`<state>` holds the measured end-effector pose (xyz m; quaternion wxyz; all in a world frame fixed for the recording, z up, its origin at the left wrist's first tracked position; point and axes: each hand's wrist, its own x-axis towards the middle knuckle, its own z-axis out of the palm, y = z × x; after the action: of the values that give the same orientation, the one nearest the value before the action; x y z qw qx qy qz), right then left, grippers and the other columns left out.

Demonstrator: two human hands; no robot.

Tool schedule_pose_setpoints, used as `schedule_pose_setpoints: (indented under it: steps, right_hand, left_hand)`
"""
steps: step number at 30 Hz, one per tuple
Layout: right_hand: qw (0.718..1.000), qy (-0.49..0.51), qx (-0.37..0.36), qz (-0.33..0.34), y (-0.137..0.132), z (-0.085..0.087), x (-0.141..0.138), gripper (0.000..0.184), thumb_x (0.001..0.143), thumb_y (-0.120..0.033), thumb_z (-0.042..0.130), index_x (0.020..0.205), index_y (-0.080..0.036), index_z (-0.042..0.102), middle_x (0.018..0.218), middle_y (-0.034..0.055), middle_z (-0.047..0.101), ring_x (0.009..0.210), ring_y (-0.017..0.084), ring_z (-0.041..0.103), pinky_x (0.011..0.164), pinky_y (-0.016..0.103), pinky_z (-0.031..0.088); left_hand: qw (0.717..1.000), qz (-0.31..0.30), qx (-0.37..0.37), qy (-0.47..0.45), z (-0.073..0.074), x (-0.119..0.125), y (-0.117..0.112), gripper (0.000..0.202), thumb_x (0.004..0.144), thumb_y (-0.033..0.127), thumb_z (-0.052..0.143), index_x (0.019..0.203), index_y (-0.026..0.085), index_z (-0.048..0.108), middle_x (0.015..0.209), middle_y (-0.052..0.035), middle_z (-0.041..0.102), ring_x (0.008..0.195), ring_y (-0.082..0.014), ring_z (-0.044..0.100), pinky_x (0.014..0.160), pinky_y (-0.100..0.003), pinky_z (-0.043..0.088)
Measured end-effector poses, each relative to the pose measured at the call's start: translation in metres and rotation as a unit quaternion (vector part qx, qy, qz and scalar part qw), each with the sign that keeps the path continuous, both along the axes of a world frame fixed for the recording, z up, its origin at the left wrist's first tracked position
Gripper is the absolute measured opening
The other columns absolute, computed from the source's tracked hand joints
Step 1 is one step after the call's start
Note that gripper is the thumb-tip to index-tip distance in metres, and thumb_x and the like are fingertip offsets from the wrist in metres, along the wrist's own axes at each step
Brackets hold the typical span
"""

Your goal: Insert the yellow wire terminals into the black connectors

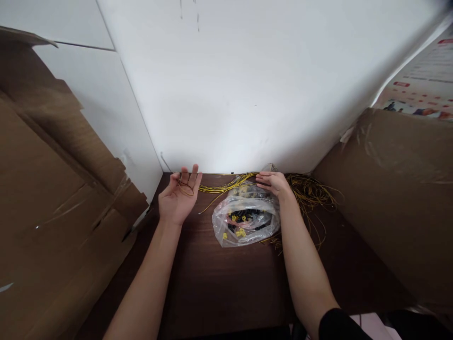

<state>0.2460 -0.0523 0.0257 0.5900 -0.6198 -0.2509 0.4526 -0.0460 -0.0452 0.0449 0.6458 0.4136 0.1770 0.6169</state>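
Note:
My left hand (179,196) is raised palm up over the dark wooden table (219,283), fingers spread, with a thin dark loop, perhaps a rubber band, lying across its fingers. My right hand (274,183) rests palm down on the top of a clear plastic bag (244,219) that holds small yellow and black connectors and pinkish wires. A straight bundle of yellow wires (226,185) runs along the back of the table between the two hands. A loose tangle of yellow wires (311,191) lies just right of my right hand.
A white wall (247,94) closes off the back. Large brown cardboard sheets (53,212) lean on the left, and a taped cardboard box (399,198) stands on the right. A printed poster (424,89) hangs at the upper right.

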Motion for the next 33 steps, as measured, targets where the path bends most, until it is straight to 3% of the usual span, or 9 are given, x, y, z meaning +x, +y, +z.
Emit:
schedule_pose_setpoints:
  steps: [4,10,14,16,19,21,23,26,33]
  right_hand:
    - [1.0,0.004,0.003,-0.015,-0.001,-0.001,0.002,0.019,0.073,0.005,0.047,0.077,-0.011,0.057,0.085,0.0123,0.067,0.08,0.017,0.065,0.062,0.028,0.058]
    - [0.999,0.013,0.011,-0.027,-0.002,-0.001,0.003,0.019,0.072,0.006,0.046,0.075,-0.01,0.057,0.086,0.0125,0.066,0.075,0.017,0.065,0.061,0.029,0.058]
    - [0.998,0.016,0.015,-0.053,-0.001,-0.004,0.008,0.019,0.074,0.006,0.046,0.075,-0.01,0.055,0.078,0.0107,0.065,0.072,0.016,0.065,0.061,0.028,0.058]
    - [0.997,0.018,0.018,-0.067,0.0,-0.007,0.011,0.018,0.074,0.005,0.046,0.076,-0.01,0.055,0.076,0.0097,0.065,0.072,0.016,0.065,0.062,0.029,0.058]
    - [0.996,0.019,0.02,-0.082,-0.001,-0.009,0.016,0.016,0.073,0.004,0.049,0.077,-0.01,0.055,0.074,0.0085,0.065,0.072,0.015,0.066,0.065,0.03,0.058]
    - [0.995,0.017,0.019,-0.094,-0.001,-0.009,0.017,0.016,0.073,0.004,0.05,0.078,-0.01,0.055,0.072,0.0075,0.065,0.071,0.015,0.065,0.065,0.03,0.059]
    - [0.994,0.013,0.015,-0.106,-0.002,-0.009,0.018,0.016,0.073,0.005,0.049,0.077,-0.01,0.055,0.07,0.0066,0.064,0.068,0.015,0.065,0.064,0.03,0.059]
    - [0.993,0.006,0.009,-0.118,-0.003,-0.008,0.019,0.018,0.074,0.005,0.047,0.076,-0.011,0.055,0.066,0.0055,0.063,0.064,0.014,0.064,0.061,0.029,0.059]
    - [0.991,-0.007,0.004,-0.135,-0.005,-0.01,0.023,0.013,0.074,0.003,0.049,0.075,-0.009,0.054,0.049,0.0021,0.058,0.046,0.013,0.06,0.045,0.023,0.055]
  left_hand:
    - [0.998,0.044,-0.029,-0.045,0.002,-0.007,-0.001,0.019,0.084,0.03,0.047,0.07,0.025,0.06,0.08,-0.0012,0.062,0.083,-0.0142,0.058,0.08,-0.034,0.049]
    - [0.997,0.005,-0.045,-0.063,0.006,-0.009,0.001,0.016,0.078,0.03,0.054,0.065,0.02,0.055,0.063,0.0004,0.049,0.045,-0.0062,0.029,0.044,-0.021,0.032]
    - [0.985,0.083,-0.007,0.152,0.002,-0.008,0.003,0.019,0.072,0.031,0.057,0.061,0.017,0.051,0.056,0.0019,0.045,0.041,-0.0056,0.024,0.042,-0.021,0.019]
    - [0.916,0.181,0.045,0.355,-0.002,-0.007,0.002,0.019,0.073,0.031,0.055,0.06,0.017,0.052,0.055,0.001,0.048,0.044,-0.0078,0.034,0.046,-0.022,0.023]
    - [0.725,0.296,0.093,0.614,-0.006,-0.007,-0.001,0.02,0.078,0.033,0.048,0.066,0.019,0.057,0.06,-0.0022,0.057,0.058,-0.0156,0.05,0.053,-0.025,0.028]
    - [0.621,0.319,0.09,0.711,-0.006,-0.008,-0.003,0.023,0.081,0.034,0.043,0.072,0.021,0.059,0.07,-0.0046,0.063,0.065,-0.0203,0.055,0.053,-0.027,0.028]
    - [0.556,0.321,0.083,0.762,-0.003,-0.009,-0.005,0.025,0.082,0.034,0.038,0.075,0.022,0.059,0.079,-0.0069,0.065,0.069,-0.0239,0.058,0.053,-0.029,0.029]
    - [0.512,0.321,0.061,0.794,0.002,-0.011,-0.006,0.028,0.085,0.033,0.033,0.081,0.022,0.059,0.082,-0.01,0.066,0.074,-0.0282,0.059,0.055,-0.031,0.033]
    - [0.492,0.355,-0.008,0.795,-0.001,-0.015,-0.004,0.031,0.086,0.026,0.03,0.092,0.014,0.058,0.084,-0.0178,0.065,0.094,-0.0351,0.053,0.068,-0.04,0.041]
